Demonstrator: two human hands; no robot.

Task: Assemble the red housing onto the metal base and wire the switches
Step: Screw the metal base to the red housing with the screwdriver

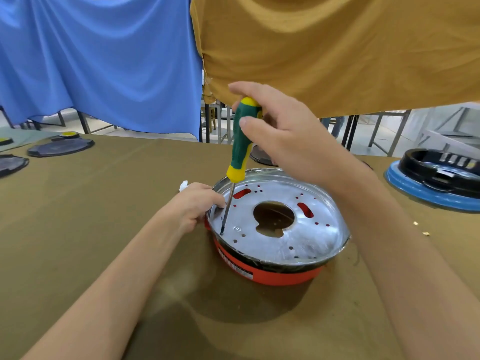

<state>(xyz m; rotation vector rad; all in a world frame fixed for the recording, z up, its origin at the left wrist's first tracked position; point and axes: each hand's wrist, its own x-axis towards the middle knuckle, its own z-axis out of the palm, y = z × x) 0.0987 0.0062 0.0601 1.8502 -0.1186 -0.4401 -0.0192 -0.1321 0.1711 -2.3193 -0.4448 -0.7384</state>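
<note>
The round silver metal base (306,229) with a large centre hole sits inside the red housing (280,275) on the table. My right hand (283,133) grips the green and yellow handle of a screwdriver (240,144), held nearly upright. Its tip touches the base near the left rim. My left hand (197,203) grips the left rim of the housing, fingers curled over the edge beside the screwdriver shaft.
The brown table (109,229) carries black lids (61,147) at the far left and a black part on a blue ring (436,175) at the far right. A bit of white paper (183,186) lies behind my left hand. Blue and mustard cloths hang behind.
</note>
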